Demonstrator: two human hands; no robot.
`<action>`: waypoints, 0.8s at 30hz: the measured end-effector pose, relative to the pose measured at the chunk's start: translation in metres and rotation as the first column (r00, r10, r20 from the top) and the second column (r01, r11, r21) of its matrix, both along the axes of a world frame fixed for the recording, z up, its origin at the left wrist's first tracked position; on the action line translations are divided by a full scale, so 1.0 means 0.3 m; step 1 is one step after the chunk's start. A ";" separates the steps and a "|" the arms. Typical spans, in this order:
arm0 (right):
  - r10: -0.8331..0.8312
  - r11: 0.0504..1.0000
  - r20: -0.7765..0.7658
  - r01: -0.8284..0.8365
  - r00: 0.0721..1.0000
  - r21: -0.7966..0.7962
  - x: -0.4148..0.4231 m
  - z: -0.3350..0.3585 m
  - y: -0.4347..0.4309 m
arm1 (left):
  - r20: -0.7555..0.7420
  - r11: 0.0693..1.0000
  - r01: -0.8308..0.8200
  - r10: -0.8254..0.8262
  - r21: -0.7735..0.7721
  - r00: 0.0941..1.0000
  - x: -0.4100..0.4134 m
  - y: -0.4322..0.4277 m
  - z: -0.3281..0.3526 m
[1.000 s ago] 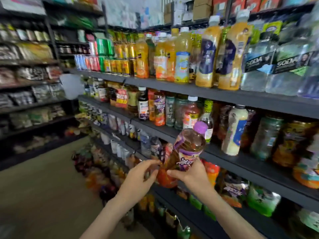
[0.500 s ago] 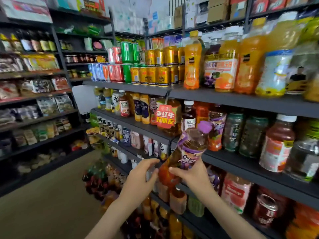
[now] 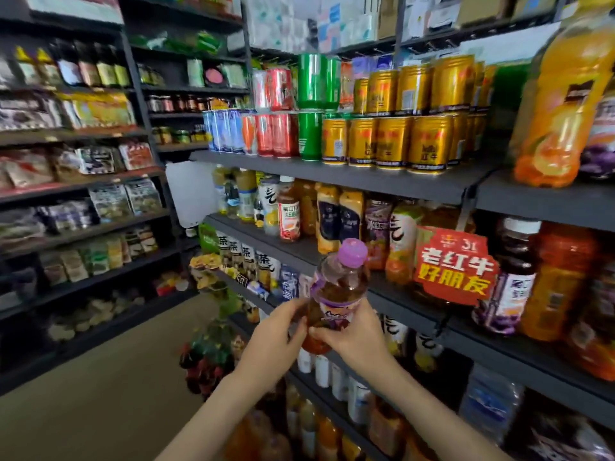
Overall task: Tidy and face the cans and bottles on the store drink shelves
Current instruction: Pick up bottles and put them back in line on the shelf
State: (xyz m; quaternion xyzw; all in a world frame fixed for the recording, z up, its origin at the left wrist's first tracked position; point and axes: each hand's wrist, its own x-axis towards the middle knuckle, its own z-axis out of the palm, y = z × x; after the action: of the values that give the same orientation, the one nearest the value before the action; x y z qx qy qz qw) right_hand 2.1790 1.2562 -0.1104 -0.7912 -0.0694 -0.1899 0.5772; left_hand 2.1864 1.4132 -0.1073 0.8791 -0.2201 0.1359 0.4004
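In front of the drink shelf (image 3: 293, 251), purple-capped tea bottle (image 3: 340, 284) gripped round its lower half by the curled fingers (image 3: 293, 309) of left hand (image 3: 274, 332) and right hand (image 3: 354, 336), cap above them, red promo tag (image 3: 456, 264) to their right, gold cans (image 3: 392, 141) higher up.

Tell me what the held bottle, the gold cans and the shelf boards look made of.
Bottle: clear plastic, probably; brown drink shows through, glossy sleeve, matte purple cap. Gold cans: metal, likely aluminium; shiny ribbed walls catch highlights. Shelf boards: matte dark grey, painted metal or laminate; cannot tell which.
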 end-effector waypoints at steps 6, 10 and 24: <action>-0.141 0.990 -0.013 0.141 0.990 0.020 0.143 -0.033 0.136 | -0.005 0.979 0.198 -0.198 0.039 0.980 0.237 0.130 -0.020; -0.299 0.951 -0.068 0.303 0.952 0.059 0.142 -0.056 0.184 | -0.026 0.942 0.328 -0.327 0.074 0.945 0.327 0.158 -0.037; -0.700 0.706 0.007 0.690 0.714 0.156 0.092 -0.080 0.084 | 0.030 0.965 0.261 -0.261 0.012 0.965 0.403 0.031 -0.092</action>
State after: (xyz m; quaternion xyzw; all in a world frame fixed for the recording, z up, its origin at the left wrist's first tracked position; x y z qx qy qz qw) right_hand 2.2066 1.2812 -0.1345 -0.7091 0.2282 -0.4237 0.5154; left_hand 2.3072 1.4224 -0.1350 0.8418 -0.3405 0.0949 0.4080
